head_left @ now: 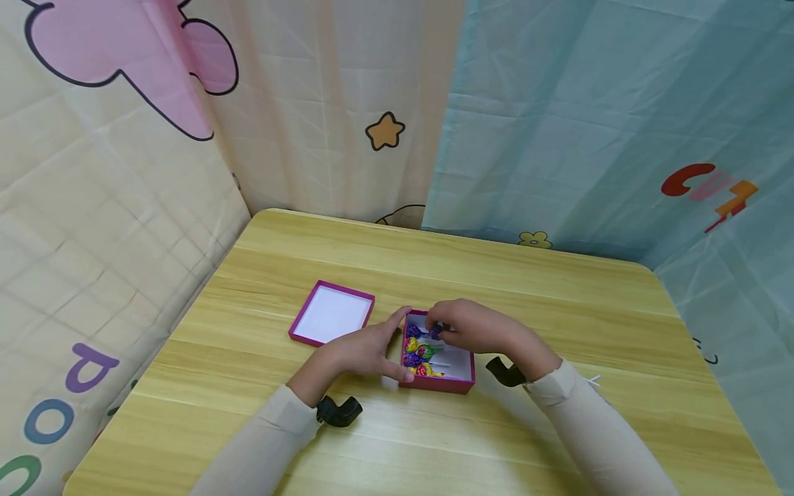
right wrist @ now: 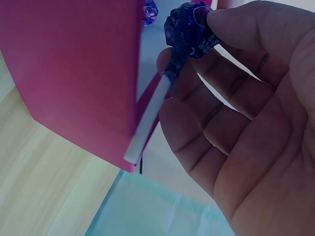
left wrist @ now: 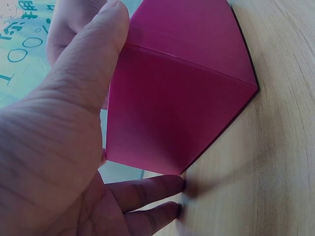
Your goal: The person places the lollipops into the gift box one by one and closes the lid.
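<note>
A magenta open-topped box (head_left: 439, 387) with a white inside holds several wrapped lollipops along its left side: purple, yellow, green and red ones, such as the green lollipop (head_left: 424, 351). My left hand (head_left: 366, 349) spans the box's left side, thumb at the near corner and a fingertip at the far corner. In the left wrist view its thumb lies along the box's edge and two lower fingers stretch out beside it. Over the far part of the box, my right hand (head_left: 477, 326) pinches a purple-wrapped lollipop (right wrist: 184, 37) by its head, the white stick (right wrist: 147, 120) pointing away from the fingers.
The box lid (head_left: 335, 313), magenta-rimmed and white inside, lies face up on the wooden table (head_left: 397, 448) left of the box. Thin white sticks (head_left: 593, 379) show beside the right sleeve. Printed curtains (head_left: 546, 124) hang behind the table.
</note>
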`<state>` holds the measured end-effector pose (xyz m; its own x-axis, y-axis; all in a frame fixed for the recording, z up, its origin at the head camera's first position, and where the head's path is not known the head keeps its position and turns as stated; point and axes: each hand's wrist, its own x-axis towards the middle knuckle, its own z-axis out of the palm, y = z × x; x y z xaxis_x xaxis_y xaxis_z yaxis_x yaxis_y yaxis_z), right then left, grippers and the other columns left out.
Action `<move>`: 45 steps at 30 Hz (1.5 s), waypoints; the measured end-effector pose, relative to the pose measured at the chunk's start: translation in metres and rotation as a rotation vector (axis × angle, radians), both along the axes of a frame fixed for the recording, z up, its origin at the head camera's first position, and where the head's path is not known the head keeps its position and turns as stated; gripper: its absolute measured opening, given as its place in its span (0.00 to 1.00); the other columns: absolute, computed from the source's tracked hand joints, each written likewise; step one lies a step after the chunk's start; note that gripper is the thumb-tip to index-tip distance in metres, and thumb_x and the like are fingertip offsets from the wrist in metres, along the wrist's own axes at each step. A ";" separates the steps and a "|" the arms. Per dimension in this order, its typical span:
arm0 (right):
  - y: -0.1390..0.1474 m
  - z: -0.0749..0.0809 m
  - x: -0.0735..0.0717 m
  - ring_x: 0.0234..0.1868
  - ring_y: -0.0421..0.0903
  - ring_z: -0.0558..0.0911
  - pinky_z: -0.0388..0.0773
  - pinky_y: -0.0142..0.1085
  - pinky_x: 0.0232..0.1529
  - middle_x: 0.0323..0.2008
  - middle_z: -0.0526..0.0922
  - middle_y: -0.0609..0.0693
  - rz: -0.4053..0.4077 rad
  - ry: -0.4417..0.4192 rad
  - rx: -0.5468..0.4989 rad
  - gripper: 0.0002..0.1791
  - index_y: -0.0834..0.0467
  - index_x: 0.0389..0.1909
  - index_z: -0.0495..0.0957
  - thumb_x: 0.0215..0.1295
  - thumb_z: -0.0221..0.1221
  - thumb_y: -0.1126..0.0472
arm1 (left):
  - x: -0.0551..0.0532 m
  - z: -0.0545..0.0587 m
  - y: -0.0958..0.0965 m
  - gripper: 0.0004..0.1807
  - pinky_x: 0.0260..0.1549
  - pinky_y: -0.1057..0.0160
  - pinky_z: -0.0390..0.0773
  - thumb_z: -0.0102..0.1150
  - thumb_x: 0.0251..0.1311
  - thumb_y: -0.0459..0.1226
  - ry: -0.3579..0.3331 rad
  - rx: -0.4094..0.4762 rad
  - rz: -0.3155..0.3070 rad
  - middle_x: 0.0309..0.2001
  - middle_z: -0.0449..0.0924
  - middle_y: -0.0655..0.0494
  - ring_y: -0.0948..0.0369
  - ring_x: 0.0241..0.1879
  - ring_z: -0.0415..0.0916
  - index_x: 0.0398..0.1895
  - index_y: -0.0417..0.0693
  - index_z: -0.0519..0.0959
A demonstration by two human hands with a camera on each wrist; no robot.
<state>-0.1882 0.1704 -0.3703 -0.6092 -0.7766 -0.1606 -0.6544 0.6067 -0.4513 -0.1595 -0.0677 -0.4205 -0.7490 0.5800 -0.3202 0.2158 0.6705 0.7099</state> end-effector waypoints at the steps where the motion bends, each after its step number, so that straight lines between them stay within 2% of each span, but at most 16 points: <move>1: -0.001 -0.001 0.000 0.39 0.42 0.76 0.78 0.40 0.47 0.42 0.80 0.44 0.003 0.002 -0.001 0.08 0.59 0.46 0.82 0.69 0.59 0.67 | 0.000 0.000 0.000 0.68 0.69 0.50 0.59 0.72 0.45 0.64 -0.001 0.003 0.000 0.75 0.56 0.47 0.55 0.71 0.58 0.81 0.59 0.38; 7: -0.007 -0.004 -0.001 0.38 0.41 0.75 0.77 0.38 0.45 0.39 0.80 0.44 0.015 -0.002 0.008 0.06 0.57 0.44 0.81 0.69 0.60 0.67 | 0.000 0.000 -0.001 0.68 0.69 0.49 0.58 0.72 0.46 0.64 -0.002 0.008 -0.001 0.76 0.56 0.47 0.54 0.72 0.57 0.81 0.59 0.37; 13: -0.012 -0.008 -0.003 0.39 0.41 0.76 0.77 0.38 0.48 0.39 0.79 0.42 0.026 -0.006 0.025 0.06 0.56 0.45 0.80 0.69 0.60 0.66 | 0.000 0.000 -0.001 0.67 0.69 0.50 0.58 0.72 0.47 0.63 -0.001 0.013 -0.006 0.76 0.55 0.47 0.54 0.72 0.56 0.81 0.59 0.37; 24: -0.015 -0.016 -0.002 0.40 0.40 0.78 0.78 0.40 0.50 0.42 0.82 0.44 0.021 0.085 0.066 0.08 0.55 0.46 0.82 0.69 0.61 0.67 | 0.001 0.000 -0.002 0.67 0.69 0.50 0.57 0.71 0.47 0.63 0.000 0.010 -0.005 0.76 0.54 0.47 0.54 0.73 0.55 0.81 0.59 0.37; 31: -0.019 -0.022 0.002 0.35 0.41 0.77 0.80 0.40 0.47 0.38 0.82 0.44 -0.004 0.158 0.144 0.05 0.54 0.42 0.82 0.69 0.61 0.65 | 0.001 0.001 -0.002 0.67 0.69 0.50 0.57 0.71 0.47 0.64 0.003 0.006 -0.010 0.76 0.54 0.46 0.54 0.73 0.55 0.81 0.60 0.36; 36: -0.020 -0.026 0.003 0.37 0.41 0.79 0.80 0.39 0.49 0.39 0.82 0.44 -0.010 0.169 0.178 0.06 0.53 0.44 0.82 0.69 0.61 0.64 | 0.002 0.002 -0.002 0.67 0.69 0.49 0.57 0.71 0.47 0.63 -0.003 0.004 -0.008 0.76 0.53 0.46 0.54 0.73 0.54 0.81 0.60 0.36; 45: -0.020 -0.025 0.005 0.40 0.42 0.81 0.79 0.41 0.52 0.42 0.84 0.47 -0.021 0.160 0.166 0.09 0.53 0.47 0.83 0.68 0.63 0.64 | 0.002 0.001 -0.001 0.67 0.70 0.49 0.56 0.71 0.47 0.63 -0.010 0.012 -0.005 0.77 0.52 0.47 0.54 0.73 0.54 0.81 0.60 0.36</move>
<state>-0.1827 0.1506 -0.3955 -0.6533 -0.7342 -0.1850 -0.6958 0.6785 -0.2357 -0.1576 -0.0688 -0.4194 -0.7425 0.5881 -0.3207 0.2120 0.6605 0.7203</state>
